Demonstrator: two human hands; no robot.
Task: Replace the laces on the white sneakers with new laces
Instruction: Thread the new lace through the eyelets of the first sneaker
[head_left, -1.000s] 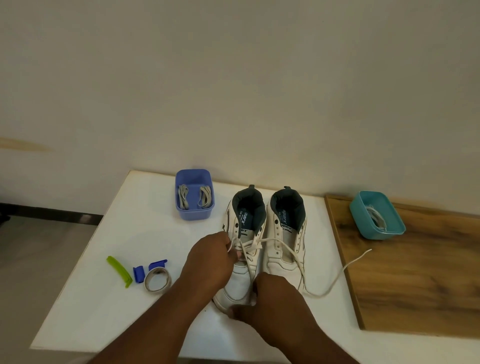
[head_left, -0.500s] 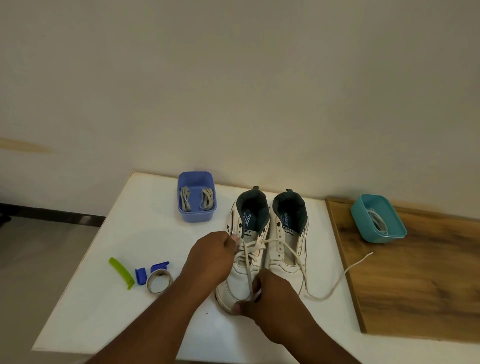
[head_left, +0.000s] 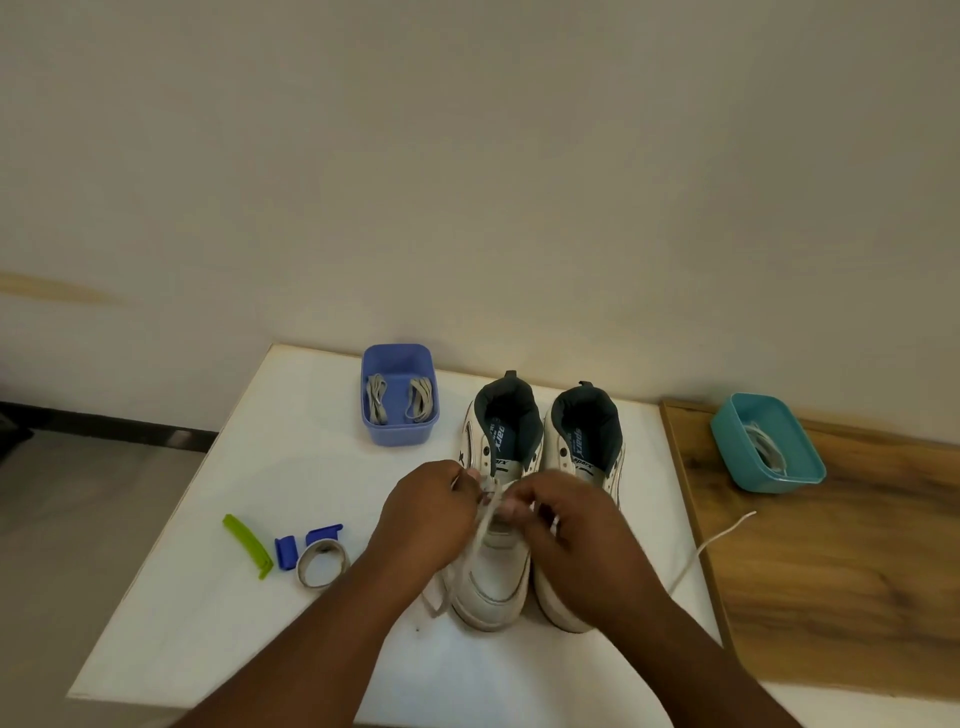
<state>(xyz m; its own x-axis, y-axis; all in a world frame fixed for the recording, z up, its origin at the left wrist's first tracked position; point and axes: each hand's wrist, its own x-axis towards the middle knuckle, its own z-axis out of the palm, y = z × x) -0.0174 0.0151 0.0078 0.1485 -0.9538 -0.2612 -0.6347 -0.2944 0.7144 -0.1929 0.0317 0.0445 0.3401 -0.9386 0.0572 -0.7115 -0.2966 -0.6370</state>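
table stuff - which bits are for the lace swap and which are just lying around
For the job:
left sneaker
right sneaker
white lace
blue tub of laces
teal tub
left hand
right hand

Lying about:
green clip
blue clips
tape ring

My left hand (head_left: 431, 519) and right hand (head_left: 576, 540) cover the eyelets of the left sneaker (head_left: 496, 525) | fingertips blurred, I can't tell which lace strand each pinches | forearms cut off at bottom edge | lace (head_left: 719, 538) partly hidden behind right wrist.
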